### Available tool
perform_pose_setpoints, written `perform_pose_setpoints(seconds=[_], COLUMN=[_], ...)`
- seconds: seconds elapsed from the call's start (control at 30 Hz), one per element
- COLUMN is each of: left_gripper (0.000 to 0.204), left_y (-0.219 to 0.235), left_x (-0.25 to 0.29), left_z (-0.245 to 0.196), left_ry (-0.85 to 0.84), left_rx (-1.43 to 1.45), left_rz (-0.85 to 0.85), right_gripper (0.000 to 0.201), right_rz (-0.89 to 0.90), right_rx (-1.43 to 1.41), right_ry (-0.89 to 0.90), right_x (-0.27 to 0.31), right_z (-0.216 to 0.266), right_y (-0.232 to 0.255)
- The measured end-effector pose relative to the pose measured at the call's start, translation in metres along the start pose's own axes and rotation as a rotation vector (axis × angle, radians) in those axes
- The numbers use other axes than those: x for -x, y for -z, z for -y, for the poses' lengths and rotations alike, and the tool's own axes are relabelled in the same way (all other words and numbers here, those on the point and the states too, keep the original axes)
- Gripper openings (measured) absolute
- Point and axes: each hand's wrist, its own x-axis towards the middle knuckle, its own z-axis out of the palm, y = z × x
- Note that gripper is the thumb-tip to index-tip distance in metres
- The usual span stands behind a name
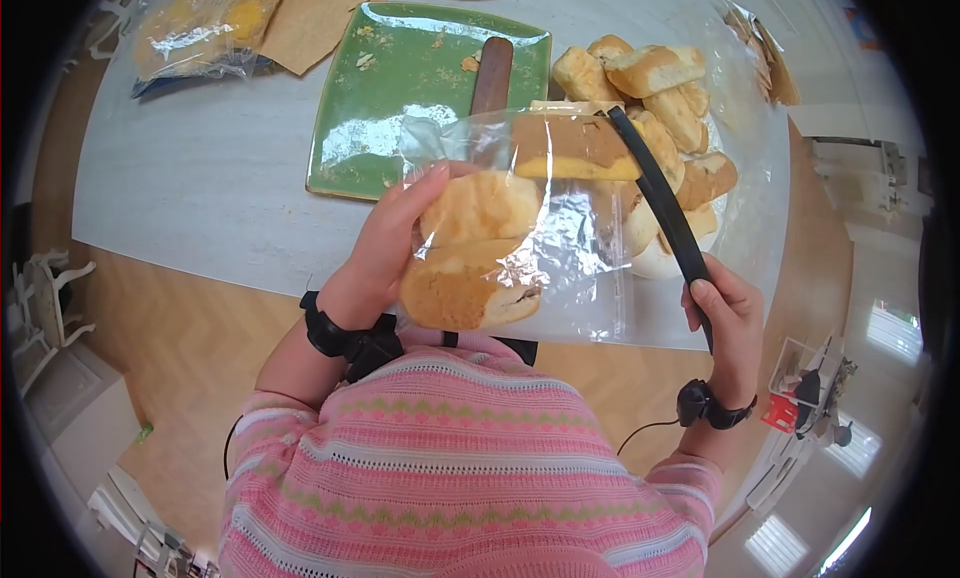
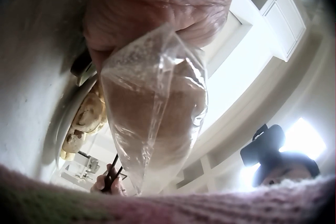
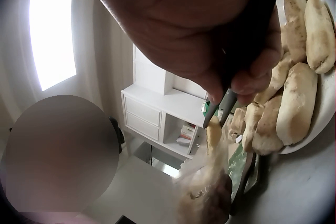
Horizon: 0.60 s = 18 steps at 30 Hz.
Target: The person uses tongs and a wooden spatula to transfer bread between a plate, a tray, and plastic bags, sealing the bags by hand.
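My left hand grips a clear plastic bag at its left side; two bread pieces show inside. Black tongs are held in my right hand. Their tips meet a long bread piece with a yellow underside, at the bag's upper part; how far it lies inside I cannot tell. In the right wrist view, the tong tips are at a bread piece beside the bag. The left wrist view has the bag below my left hand.
A green square plate with crumbs and a brown handle-like piece lies beyond the bag. Several breads are piled on a white plate at the right. Bagged yellow-topped food and brown paper are at the back left.
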Motion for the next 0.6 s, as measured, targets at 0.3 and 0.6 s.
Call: perform_pose_setpoints(seconds=[0.3,0.6], left_gripper=[0.051,0.050], left_y=[-0.005,-0.009], left_x=[-0.002,0.002], left_z=[-0.001,-0.007], left_ry=[0.035,-0.023], left_rx=[0.088,0.052], left_rz=[-0.066,-0.016], right_gripper=[0.036,0.035], right_rz=[0.001,0.074], right_rx=[0.020,0.004], right_ry=[-0.003,-0.027], right_x=[0.000,-0.003], right_z=[0.006,0.008], right_y=[-0.003,-0.001])
